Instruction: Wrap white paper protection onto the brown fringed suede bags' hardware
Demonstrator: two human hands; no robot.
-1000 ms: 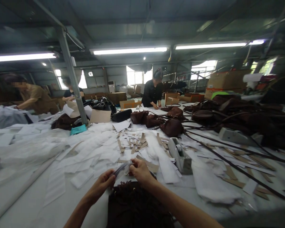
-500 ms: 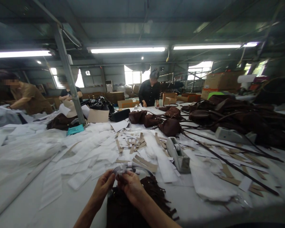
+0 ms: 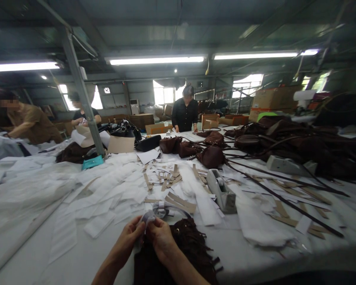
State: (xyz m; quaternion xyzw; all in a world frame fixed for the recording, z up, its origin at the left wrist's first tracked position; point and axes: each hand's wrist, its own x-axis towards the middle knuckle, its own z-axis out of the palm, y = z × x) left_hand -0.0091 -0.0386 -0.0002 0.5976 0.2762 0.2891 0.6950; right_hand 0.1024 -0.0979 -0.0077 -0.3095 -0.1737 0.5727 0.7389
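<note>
Together, left hand (image 3: 127,239) and right hand (image 3: 160,237) (fingertips meeting) pinch a pale wrapped strip (image 3: 150,215) above the brown fringed bag (image 3: 184,245)

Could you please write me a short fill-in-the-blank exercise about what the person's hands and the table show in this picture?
1. The left hand and the right hand pinch a strip wrapped in ____ material.
2. Under the hands lies a dark ____ fringed bag.
3. Beyond the right hand, to its right, stands a grey ____ dispenser.

Missing words: white; brown; tape
</note>
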